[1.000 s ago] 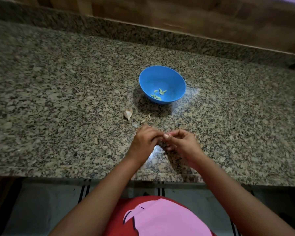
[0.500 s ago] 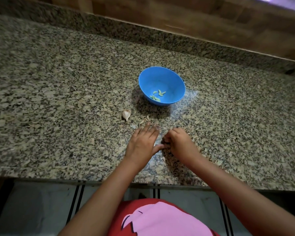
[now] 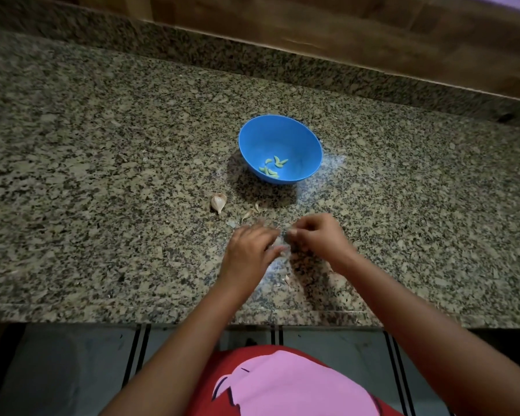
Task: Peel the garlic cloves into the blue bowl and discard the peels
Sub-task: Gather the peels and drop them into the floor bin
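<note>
The blue bowl [image 3: 300, 139] stands on the granite counter and has several peeled pale-green cloves [image 3: 272, 168] at its bottom. One unpeeled garlic clove [image 3: 218, 202] lies to the bowl's front left, with loose peel scraps [image 3: 249, 213] beside it. In front of the bowl, my left hand [image 3: 248, 253] is blurred, its fingers stretched low over the counter. My right hand [image 3: 320, 238] is just to its right, with fingers curled against the thumb in a pinch on small bits of peel. The fingertips of both hands nearly meet.
A small peel scrap [image 3: 287, 279] lies on the counter below my hands. The granite backsplash [image 3: 192, 52] rises behind the bowl, and the counter's front edge [image 3: 102, 315] runs just below my wrists.
My hands dropped from pinching together to the counter. The left hand spread flat and is now sweeping toward the right hand, which stays curled. The bowl and the unpeeled clove have not moved.
</note>
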